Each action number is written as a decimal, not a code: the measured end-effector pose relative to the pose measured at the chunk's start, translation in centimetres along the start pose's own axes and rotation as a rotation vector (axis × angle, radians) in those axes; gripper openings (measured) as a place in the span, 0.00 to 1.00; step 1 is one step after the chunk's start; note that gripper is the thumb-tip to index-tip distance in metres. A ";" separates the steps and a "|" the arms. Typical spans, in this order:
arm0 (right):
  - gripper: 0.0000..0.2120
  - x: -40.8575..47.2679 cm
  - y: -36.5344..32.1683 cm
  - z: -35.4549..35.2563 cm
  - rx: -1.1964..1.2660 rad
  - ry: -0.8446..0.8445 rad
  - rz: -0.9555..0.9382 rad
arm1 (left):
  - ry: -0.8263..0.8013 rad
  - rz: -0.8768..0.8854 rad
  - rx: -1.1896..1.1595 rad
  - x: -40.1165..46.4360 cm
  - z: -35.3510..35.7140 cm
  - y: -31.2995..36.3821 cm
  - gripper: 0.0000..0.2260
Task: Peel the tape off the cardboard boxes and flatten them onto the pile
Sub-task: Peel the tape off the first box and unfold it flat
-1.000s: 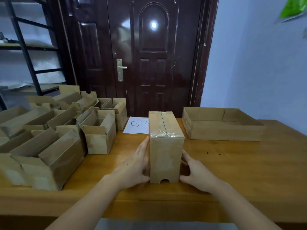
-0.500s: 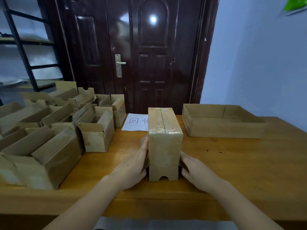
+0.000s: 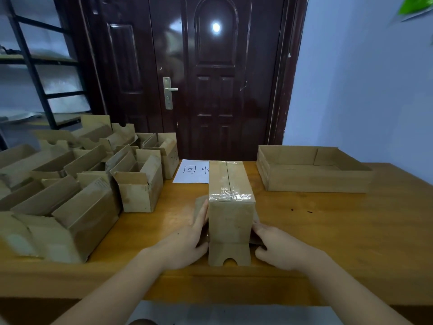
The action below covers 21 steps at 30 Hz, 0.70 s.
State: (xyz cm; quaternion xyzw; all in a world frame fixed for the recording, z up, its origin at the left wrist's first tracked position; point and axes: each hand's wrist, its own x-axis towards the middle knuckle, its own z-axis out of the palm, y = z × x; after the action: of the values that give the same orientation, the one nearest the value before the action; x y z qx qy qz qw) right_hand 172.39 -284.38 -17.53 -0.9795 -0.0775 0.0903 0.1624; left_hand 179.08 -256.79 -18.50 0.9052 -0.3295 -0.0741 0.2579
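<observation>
A small brown cardboard box (image 3: 230, 221) stands near the front edge of the wooden table (image 3: 339, 231), its top seam covered with clear tape (image 3: 230, 194). The box's bottom flaps are folded outward; the front flap with a notch (image 3: 229, 254) lies flat on the table. My left hand (image 3: 185, 242) presses flat against the box's left side and the spread left flap. My right hand (image 3: 276, 245) rests with straight fingers on the spread right flap beside the box.
Several open cardboard boxes (image 3: 70, 184) crowd the left part of the table. A shallow cardboard tray (image 3: 314, 181) sits at the back right. A white sheet with handwriting (image 3: 193, 172) lies behind the box. A dark door (image 3: 210, 78) stands behind the table.
The bottom flaps have spread outward and the front flap has folded flat. Both hands have shifted slightly lower along the box's sides.
</observation>
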 end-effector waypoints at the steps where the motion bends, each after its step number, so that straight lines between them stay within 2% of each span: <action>1: 0.39 0.0 0.0 -0.5 0.046 -0.046 -0.003 | -0.013 0.003 -0.004 -0.2 -0.3 0.4 0.48; 4: 0.46 -0.3 -0.6 -1.9 0.154 -0.031 -0.011 | -0.031 -0.004 -0.002 -0.6 -0.8 1.1 0.47; 7: 0.53 -0.4 -2.0 -3.5 0.268 0.296 -0.087 | -0.035 -0.016 0.020 -0.8 -0.8 1.3 0.48; 9: 0.48 -0.4 -3.2 -4.5 0.155 0.474 -0.188 | -0.029 -0.013 0.028 -0.8 -0.8 1.4 0.48; 12: 0.36 0.0 -4.3 -5.0 -0.147 0.522 -0.307 | -0.006 -0.031 0.051 -0.7 -1.1 1.4 0.48; 13: 0.33 0.2 -4.2 -4.9 -0.170 0.519 -0.315 | 0.037 -0.040 0.087 -0.7 -1.3 1.6 0.47; 15: 0.30 0.8 -3.8 -4.5 -0.170 0.528 -0.311 | 0.240 -0.031 0.143 -0.6 -2.0 2.1 0.46; 18: 0.28 1.3 -3.5 -4.0 -0.179 0.565 -0.341 | 0.515 0.202 0.336 0.1 -3.5 3.7 0.41; 21: 0.27 1.5 -3.4 -3.7 -0.163 0.578 -0.329 | 0.481 0.371 0.574 1.2 -4.0 4.6 0.31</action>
State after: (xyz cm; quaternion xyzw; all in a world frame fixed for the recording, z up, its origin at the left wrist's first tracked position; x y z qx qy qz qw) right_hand 174.17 -282.08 -13.20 -0.9487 -0.1924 -0.2248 0.1111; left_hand 178.66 -258.87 -12.71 0.8571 -0.4248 0.2820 0.0738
